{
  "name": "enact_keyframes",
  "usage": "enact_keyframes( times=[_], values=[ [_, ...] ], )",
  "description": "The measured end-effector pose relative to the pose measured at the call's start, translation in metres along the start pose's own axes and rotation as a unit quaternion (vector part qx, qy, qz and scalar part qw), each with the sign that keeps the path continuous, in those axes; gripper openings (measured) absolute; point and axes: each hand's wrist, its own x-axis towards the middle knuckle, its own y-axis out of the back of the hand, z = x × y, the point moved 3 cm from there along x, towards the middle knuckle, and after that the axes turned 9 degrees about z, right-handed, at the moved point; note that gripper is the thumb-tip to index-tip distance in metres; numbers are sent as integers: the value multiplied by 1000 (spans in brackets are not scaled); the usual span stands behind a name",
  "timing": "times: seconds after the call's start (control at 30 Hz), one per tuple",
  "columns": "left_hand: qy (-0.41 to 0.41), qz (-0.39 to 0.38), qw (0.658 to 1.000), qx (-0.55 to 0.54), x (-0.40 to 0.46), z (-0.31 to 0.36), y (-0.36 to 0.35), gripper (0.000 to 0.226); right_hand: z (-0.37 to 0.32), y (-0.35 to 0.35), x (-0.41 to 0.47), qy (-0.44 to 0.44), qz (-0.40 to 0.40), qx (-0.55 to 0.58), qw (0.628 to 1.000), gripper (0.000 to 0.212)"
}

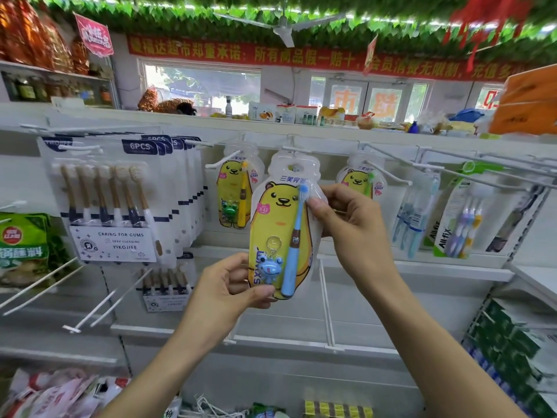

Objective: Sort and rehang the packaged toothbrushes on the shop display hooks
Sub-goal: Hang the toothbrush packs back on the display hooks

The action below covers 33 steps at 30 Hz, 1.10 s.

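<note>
Head view: bear pack [281, 224] with blue toothbrush [294, 245] and blue frog charm [269, 268] being held up in front of display hooks. Lower left edge of pack being pinched by left hand [232, 285], thumb lying on front beside frog charm, fingers curled behind. Upper right edge being pinched by right hand [349, 224], fingertips [316, 205] closed near brush head. Hang hole at top of pack being shown just below white hook [297, 149]; whether hook is threaded through it cannot be told. Matching bear packs [236, 194] being displayed on neighbouring hooks; six-brush packs [111, 203] hanging at left.
</note>
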Motion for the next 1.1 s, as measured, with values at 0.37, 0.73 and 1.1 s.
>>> enact_keyframes(
  times=[0.37,0.73,1.1],
  values=[
    [-7,6,1000,2,21,-11,-7,34,7,-1,8,34,26,-21,999,14],
    [-72,-2,997,29,32,-6,0,34,14,-9,16,66,44,11,997,13],
    [-25,-57,998,-22,43,-19,-7,37,33,-7,30,19,90,47,995,13]
  ],
)
